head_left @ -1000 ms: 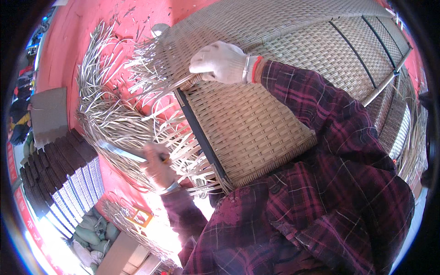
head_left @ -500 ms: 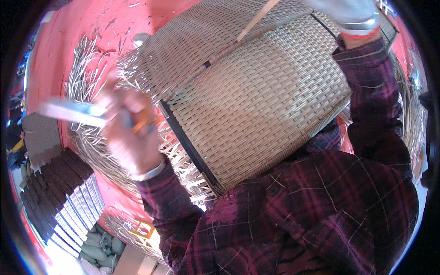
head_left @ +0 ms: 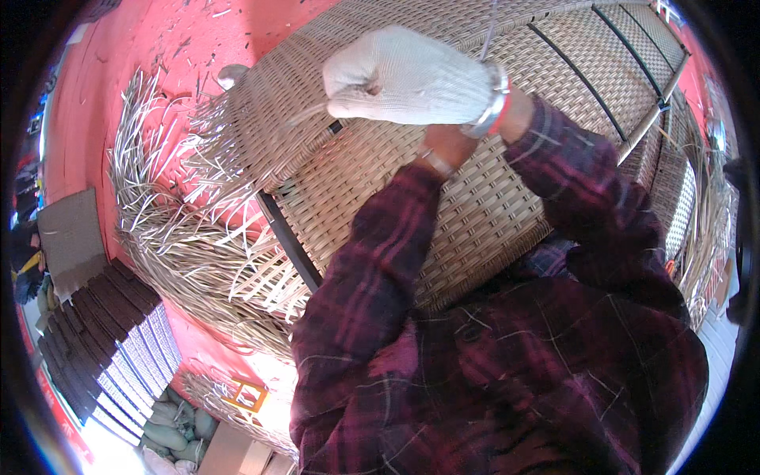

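Plaid shirt (head_left: 507,372): dark red and purple, filling the lower frame nearest the camera; both sleeves are rising from it toward the work.

Left hand (head_left: 445,150): bare, with a band at the wrist. It is lying almost wholly hidden under the gloved hand, so only the wrist and heel are showing; whether its fingers are spread or closed cannot be told.

Right hand (head_left: 408,75): wearing a white knit glove, with a metal bracelet and red cuff at the wrist. It is curling into a tight fist, the fingers pressed together and clenching a pale strand (head_left: 313,115) that is running off to the left.

Wicker panel (head_left: 412,206): tan woven piece on a dark metal frame, lying tilted across the person's lap and extending up to the top of the view. Both hands are resting on its upper part.

Loose strips (head_left: 170,214): unwoven pale ends fanning out from the panel's left edge, spilling over the red floor (head_left: 119,71).

Stacked dark tiles (head_left: 87,332): sitting at the far left, well apart from the panel, beside a flat sheet of cardboard (head_left: 67,237).
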Tool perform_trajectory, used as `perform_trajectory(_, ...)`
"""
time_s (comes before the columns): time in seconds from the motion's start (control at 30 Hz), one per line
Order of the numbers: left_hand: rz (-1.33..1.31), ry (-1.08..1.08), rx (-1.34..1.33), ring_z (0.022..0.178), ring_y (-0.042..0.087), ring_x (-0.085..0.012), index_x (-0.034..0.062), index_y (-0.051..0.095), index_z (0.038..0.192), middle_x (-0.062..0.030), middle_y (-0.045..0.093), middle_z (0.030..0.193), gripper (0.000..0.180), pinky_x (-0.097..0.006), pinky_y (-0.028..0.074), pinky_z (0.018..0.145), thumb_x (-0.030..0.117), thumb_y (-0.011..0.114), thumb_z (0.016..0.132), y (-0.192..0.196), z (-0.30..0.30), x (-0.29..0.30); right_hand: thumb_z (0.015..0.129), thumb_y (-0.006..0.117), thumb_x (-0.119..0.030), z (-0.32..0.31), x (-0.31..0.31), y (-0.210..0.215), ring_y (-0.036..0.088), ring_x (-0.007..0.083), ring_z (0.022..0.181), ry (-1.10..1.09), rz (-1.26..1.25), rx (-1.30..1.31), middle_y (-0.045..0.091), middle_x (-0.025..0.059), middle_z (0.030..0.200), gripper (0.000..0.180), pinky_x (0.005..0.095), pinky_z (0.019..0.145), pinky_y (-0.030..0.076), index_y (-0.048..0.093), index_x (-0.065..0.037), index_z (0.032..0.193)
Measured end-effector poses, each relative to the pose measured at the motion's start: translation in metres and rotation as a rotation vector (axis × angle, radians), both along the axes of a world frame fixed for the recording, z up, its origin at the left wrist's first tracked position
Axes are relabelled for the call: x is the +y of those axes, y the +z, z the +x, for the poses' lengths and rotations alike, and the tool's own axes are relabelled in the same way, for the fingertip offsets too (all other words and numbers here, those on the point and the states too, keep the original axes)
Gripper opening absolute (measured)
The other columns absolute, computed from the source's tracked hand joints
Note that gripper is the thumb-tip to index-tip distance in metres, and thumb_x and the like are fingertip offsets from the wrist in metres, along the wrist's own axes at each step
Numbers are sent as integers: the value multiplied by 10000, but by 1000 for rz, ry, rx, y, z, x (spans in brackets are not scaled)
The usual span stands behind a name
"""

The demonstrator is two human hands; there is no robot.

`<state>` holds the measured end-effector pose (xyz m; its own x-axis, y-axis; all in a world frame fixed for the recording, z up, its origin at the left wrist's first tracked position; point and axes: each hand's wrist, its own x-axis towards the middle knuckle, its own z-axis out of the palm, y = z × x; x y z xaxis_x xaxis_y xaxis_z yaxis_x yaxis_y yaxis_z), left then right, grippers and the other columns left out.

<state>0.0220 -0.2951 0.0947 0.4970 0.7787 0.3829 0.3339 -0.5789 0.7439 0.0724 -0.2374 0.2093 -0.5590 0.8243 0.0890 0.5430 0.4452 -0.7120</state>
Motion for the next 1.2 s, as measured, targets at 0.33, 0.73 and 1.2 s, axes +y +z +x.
perform_trajectory(0.33,-328,249,486,660,653,-333,121,666,1089,-127,665,734,304,-407,494,575,352,651,892,63,-179,-17,873,645,-291,36,14,-77,562,139,708,-238,-372,-9,606,38,734,250,309,664,462,661,-42,882)
perform_trajectory(0.73,-79,408,577,754,684,-277,180,672,1099,-72,699,918,314,-377,533,630,160,732,792,77,-194,-16,880,681,-327,44,8,-78,426,34,507,-335,-605,205,520,-57,629,290,210,448,338,697,-71,1015)
perform_trajectory(1.2,-40,324,576,700,662,-286,160,668,1087,-83,671,855,314,-370,519,584,125,723,780,83,-189,-11,883,679,-352,45,10,-87,455,27,543,-302,-511,214,554,-64,652,281,208,464,354,707,-101,1004)
